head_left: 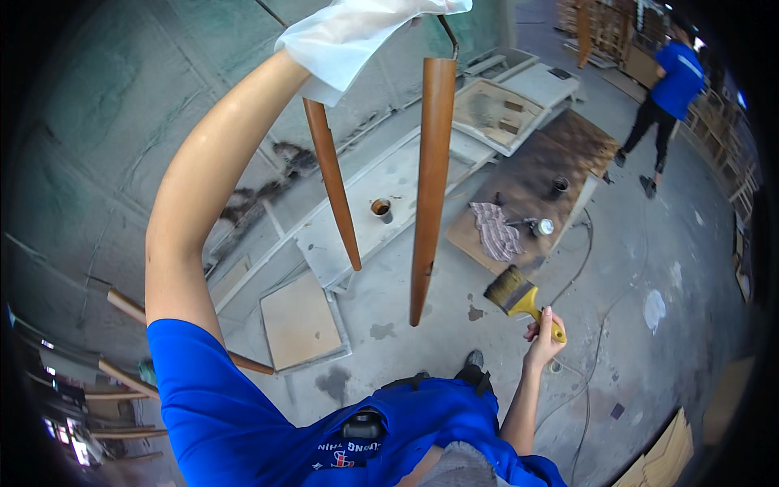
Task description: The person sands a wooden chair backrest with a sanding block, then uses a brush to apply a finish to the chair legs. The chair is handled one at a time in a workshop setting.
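High at the top edge, my left hand (369, 28) wears a loose whitish plastic glove. Its fingers are partly cut off by the frame and appear closed on a bent metal hook (448, 36). From that hook hangs a brown tapered wooden leg (432, 178), narrow end down. A second brown wooden leg (331, 183) hangs just left of it, behind the glove. Lower right, my bare right hand (544, 339) grips a wide paintbrush (514, 295) by its yellow handle. The dark bristles point up and left, apart from the legs.
A cup of brown liquid (381, 209) stands on a pale low bench (324, 243). On a brown board (531, 170) lie a striped rag (497, 231), a spray gun (540, 226) and a dark cup (560, 187). A hose (596, 349) crosses the floor. Another person (669, 89) stands far right.
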{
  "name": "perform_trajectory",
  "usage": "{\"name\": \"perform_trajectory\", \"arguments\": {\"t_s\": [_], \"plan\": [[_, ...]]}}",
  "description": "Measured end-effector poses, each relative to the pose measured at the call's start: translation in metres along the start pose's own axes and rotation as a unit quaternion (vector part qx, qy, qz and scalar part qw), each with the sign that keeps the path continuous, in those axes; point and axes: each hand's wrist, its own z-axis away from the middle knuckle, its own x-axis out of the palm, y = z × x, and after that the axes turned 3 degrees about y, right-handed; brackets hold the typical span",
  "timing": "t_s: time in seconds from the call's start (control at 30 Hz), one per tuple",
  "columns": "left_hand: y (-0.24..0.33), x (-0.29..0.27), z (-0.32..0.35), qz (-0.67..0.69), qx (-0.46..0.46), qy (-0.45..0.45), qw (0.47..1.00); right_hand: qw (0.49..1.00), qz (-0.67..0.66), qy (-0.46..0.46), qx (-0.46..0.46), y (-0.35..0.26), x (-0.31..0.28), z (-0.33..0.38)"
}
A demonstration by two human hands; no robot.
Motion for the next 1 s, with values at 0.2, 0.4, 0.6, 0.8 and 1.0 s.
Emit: {"name": "perform_trajectory", "arguments": {"t_s": [0.2,0.4,0.6,0.8,1.0], "plan": [[-0.008,-0.004,0.003,-0.013,-0.01,0.062,0.998,0.984,0.065,0.022,-0.163,-0.007,0.016,-0.062],[-0.037,-0.012,-0.036,-0.118,-0.178,0.145,0.966,0.991,0.024,-0.023,-0.13,-0.028,0.014,-0.102],[-0.132,-0.045,-0.084,-0.326,0.053,0.127,0.935,0.944,0.101,-0.303,-0.081,-0.044,0.046,-0.098],[-0.155,-0.064,-0.099,-0.472,0.084,0.078,0.874,0.605,0.174,-0.513,-0.583,-0.185,0.208,-0.127],[-0.144,-0.056,-0.087,-0.51,0.182,0.057,0.839,0.315,0.148,-0.201,-0.916,-0.32,0.387,-0.117]]}}
